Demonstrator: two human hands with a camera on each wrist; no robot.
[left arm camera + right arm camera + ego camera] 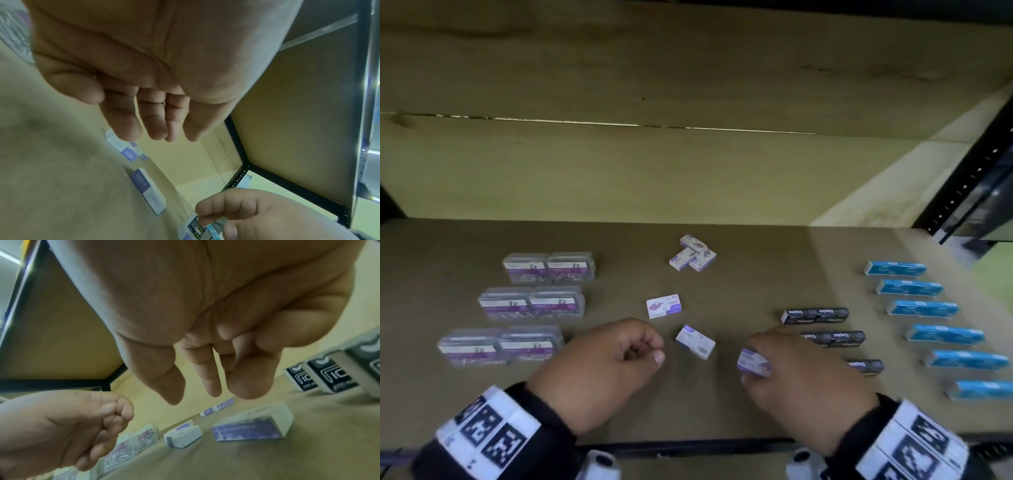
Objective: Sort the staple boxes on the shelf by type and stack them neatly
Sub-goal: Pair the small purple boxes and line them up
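Small purple-and-white staple boxes lie scattered mid-shelf: a cluster of three [693, 253] at the back, one lying flat [664, 306], and one askew [695, 342] between my hands. My right hand [750, 358] is over a further purple box [754, 363]. In the right wrist view that box [252, 423] lies on the shelf, with my straight fingers [213, 386] spread just above it, gripping nothing. My left hand [654, 349] hovers left of the askew box [148, 190], its fingers loosely curled and holding nothing.
Clear plastic cases [530, 305] stand in paired rows on the left. Black staple boxes [815, 315] lie in rows right of centre, partly under my right hand. Long blue boxes [921, 308] line the right side. A black upright post [969, 178] bounds the shelf's right end.
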